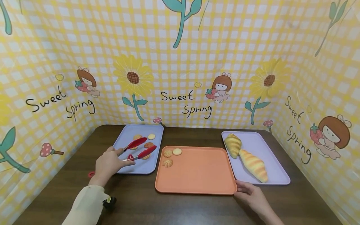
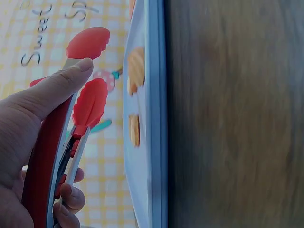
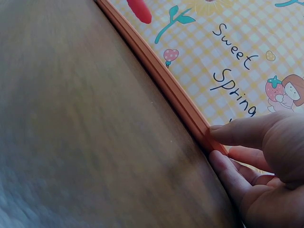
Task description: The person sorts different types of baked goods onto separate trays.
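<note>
Above the blue tray (image 1: pixel 137 129), the left hand (image 1: pixel 109 163) grips parted tongs (image 1: pixel 144 153), apparently aiming at cookies (image 1: pixel 151 136) and needing a squeeze, while the right hand's (image 1: pixel 253 197) fingers pinch the orange tray (image 1: pixel 197 172).

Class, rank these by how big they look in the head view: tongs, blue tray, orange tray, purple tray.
1. Orange tray
2. Blue tray and purple tray: too alike to rank
3. Tongs, partly covered by the left hand

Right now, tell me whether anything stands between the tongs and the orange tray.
Nothing visible blocks them: the left hand holds the tongs over the blue tray, with only low tray rims and a thin strip of table before the orange tray.
</note>
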Tool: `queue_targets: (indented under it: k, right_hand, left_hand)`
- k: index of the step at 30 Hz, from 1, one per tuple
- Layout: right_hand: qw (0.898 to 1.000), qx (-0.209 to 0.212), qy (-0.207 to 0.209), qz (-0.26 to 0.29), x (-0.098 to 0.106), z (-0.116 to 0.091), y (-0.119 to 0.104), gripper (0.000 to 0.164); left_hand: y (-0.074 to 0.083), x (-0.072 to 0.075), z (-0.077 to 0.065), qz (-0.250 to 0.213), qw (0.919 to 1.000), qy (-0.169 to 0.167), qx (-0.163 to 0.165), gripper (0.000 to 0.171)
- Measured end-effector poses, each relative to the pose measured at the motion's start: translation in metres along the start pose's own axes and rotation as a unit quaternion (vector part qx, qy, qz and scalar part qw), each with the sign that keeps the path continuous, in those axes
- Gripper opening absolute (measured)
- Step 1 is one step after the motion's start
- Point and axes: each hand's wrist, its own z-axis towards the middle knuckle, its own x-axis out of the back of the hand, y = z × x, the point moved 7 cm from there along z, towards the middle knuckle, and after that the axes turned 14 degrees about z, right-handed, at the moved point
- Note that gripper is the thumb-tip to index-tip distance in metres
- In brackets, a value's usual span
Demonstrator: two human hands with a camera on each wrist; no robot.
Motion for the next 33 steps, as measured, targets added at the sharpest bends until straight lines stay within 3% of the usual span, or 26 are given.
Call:
queue_targets:
  k: [9,16,33]
  right_hand:
    - [1.0,0.002,0.005,-0.003,0.0,0.0,-0.001,0.053]
    - [1.0,0.001,0.01,-0.004,0.001,0.001,-0.001,0.053]
    - [1.0,0.016,0.008,0.001,0.0,0.0,-0.004,0.052]
  left_hand:
    - [0.027,-0.001,-0.002,-0.006,0.9998,0.006,-0.02,0.096]
    - [0.051,-0.002,-0.001,-0.014,0.9994,-0.016,-0.028,0.096]
    - [0.108,-0.009,0.005,0.017,0.9952,-0.023,-0.094,0.092]
